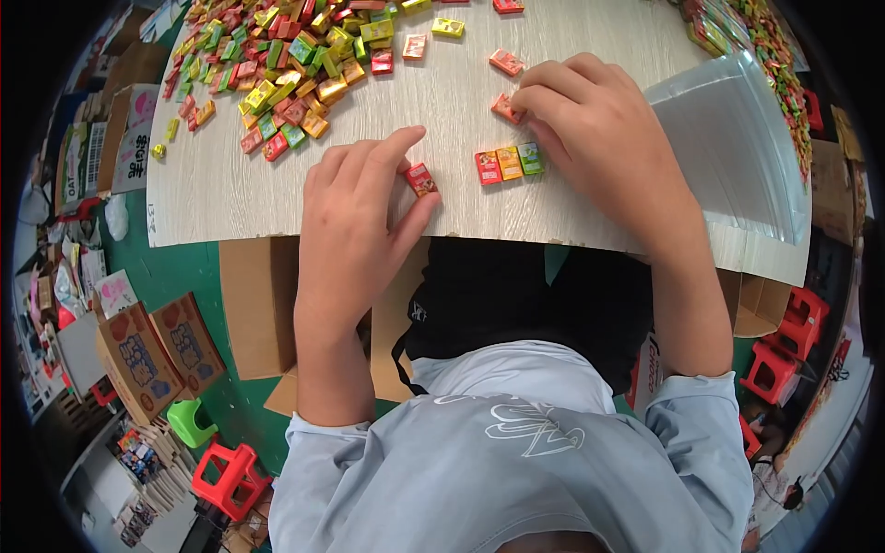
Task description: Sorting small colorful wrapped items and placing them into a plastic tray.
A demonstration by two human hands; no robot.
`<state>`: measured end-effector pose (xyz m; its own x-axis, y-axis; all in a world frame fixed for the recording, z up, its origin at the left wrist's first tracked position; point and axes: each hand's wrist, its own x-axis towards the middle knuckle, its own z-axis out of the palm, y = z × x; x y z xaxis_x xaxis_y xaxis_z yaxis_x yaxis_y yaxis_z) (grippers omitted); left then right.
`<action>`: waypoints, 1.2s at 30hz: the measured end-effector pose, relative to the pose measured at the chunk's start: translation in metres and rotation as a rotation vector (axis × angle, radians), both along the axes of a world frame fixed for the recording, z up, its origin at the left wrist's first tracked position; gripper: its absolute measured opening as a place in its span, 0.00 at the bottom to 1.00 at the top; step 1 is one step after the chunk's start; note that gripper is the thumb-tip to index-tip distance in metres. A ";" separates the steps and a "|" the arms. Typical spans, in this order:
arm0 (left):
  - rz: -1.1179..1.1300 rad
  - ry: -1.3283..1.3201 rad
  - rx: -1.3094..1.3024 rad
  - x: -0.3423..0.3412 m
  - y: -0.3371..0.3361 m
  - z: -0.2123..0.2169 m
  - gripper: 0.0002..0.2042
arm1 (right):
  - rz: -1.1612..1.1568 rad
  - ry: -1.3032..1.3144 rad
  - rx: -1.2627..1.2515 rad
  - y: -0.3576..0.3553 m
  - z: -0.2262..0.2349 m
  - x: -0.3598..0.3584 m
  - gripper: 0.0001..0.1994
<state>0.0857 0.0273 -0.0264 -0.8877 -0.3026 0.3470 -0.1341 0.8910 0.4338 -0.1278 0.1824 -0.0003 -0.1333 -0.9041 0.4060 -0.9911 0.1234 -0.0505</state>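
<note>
From my end, I see one row of three packs point(510, 163) set side by side, just right of centre; the left hand point(359, 203) pinches a red pack point(421, 181) mid-frame; the right hand's point(590, 124) fingertips touch a salmon pack point(504, 108), upper centre, grip unclear to me; the large heap point(304, 64), upper left, lies loose, so I judge most remains.

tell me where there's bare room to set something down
Bare table lies left of the left hand, below the packet pile, and beyond the right hand. Crowded: that pile, and right of the three-packet row.
</note>
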 end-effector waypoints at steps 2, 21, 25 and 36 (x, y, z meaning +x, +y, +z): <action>0.002 0.014 0.000 0.002 -0.001 -0.002 0.28 | 0.140 -0.100 -0.001 -0.005 0.001 -0.006 0.05; 0.045 0.028 -0.014 -0.004 0.004 -0.005 0.26 | 0.014 0.050 0.111 -0.008 0.014 -0.002 0.06; 0.017 0.027 -0.013 -0.009 0.008 -0.003 0.26 | -0.065 -0.089 0.190 0.016 0.020 0.007 0.05; -0.087 0.024 -0.017 -0.025 0.020 0.004 0.25 | -0.139 -0.040 -0.054 0.005 0.002 -0.016 0.05</action>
